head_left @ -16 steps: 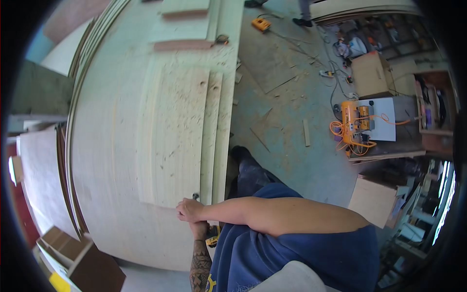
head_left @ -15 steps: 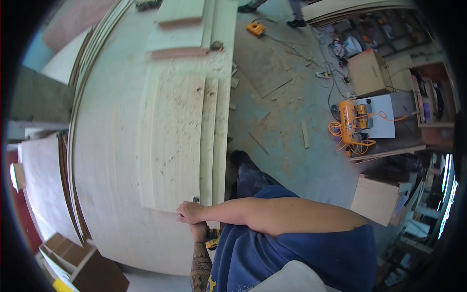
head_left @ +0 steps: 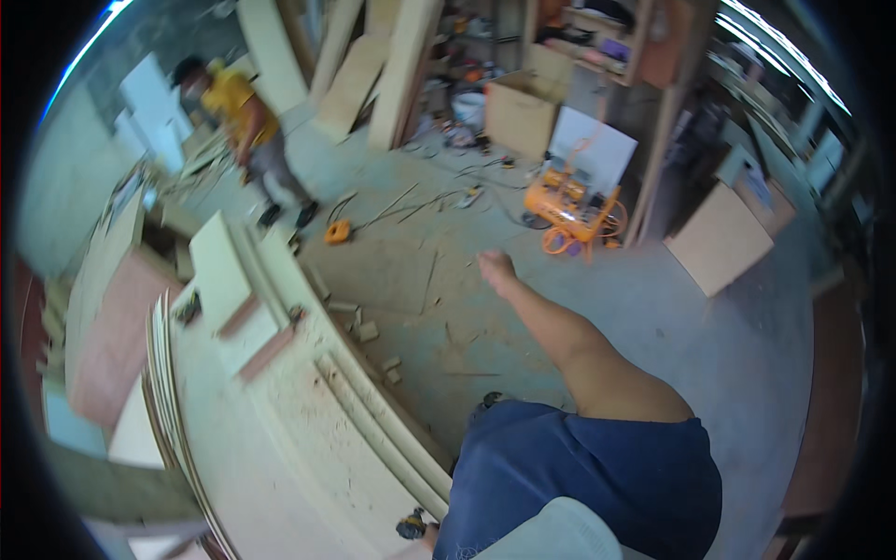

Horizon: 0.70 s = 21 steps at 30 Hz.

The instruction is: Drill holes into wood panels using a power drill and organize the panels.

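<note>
My left hand (head_left: 430, 538), mostly hidden by my blue shirt at the lower edge, is closed on a yellow and black cordless drill (head_left: 411, 525). The drill is over the near end of the stacked pale wooden boards (head_left: 366, 420), which have wood chips scattered on them. My right arm reaches forward over the floor, away from the boards. Its hand (head_left: 498, 271) looks curled and somewhat blurred; whatever it may hold cannot be made out.
An orange air compressor (head_left: 565, 207) stands ahead on the right, near cardboard-coloured boxes (head_left: 719, 238). A yellow tool (head_left: 337, 231), cables and wood offcuts (head_left: 369, 331) lie on the floor. Another person (head_left: 245, 117) in a yellow shirt stands far left, beyond more stacked boards (head_left: 224, 271).
My right hand has left my left hand at the boards and swung out forward over the floor. The view has turned right and up, bringing the other person fully into sight.
</note>
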Each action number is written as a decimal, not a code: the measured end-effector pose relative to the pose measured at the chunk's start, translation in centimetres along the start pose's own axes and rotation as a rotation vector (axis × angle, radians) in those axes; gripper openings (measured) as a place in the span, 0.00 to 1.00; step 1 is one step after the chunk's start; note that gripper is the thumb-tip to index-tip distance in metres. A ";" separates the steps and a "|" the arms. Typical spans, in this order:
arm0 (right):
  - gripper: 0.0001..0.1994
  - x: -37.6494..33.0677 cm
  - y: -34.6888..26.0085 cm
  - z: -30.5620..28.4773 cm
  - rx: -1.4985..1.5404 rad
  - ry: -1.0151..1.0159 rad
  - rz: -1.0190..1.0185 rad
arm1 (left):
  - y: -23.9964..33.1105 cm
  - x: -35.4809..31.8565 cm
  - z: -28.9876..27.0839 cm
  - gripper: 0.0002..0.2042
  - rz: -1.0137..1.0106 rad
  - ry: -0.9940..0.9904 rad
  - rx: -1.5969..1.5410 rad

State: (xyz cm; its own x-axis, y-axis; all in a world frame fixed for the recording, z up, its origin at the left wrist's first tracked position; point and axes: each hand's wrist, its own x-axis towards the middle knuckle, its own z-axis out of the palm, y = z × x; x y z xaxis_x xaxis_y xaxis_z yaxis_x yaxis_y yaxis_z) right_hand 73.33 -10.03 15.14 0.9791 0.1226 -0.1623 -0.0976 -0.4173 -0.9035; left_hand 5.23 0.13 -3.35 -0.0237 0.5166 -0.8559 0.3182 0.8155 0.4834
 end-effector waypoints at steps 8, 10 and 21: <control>0.27 -1.5 -22.2 -31.5 0.785 0.615 -0.634 | 8.8 -0.2 10.6 0.16 0.052 -0.104 0.235; 0.35 -6.5 -26.7 -38.2 0.748 0.732 -0.830 | 10.9 -0.4 12.9 0.16 0.081 -0.127 0.288; 0.19 -1.7 -16.4 -41.3 0.197 0.467 -0.734 | 14.0 0.5 17.0 0.21 0.079 -0.069 0.318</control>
State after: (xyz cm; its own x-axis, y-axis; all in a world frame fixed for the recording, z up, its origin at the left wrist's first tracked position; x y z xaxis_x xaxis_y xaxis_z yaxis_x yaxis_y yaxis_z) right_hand 80.67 -40.59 46.66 0.7755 -0.0991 0.6236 0.5962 -0.2102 -0.7748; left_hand 25.79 7.40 -0.11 0.0739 0.5472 -0.8338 0.5962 0.6459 0.4767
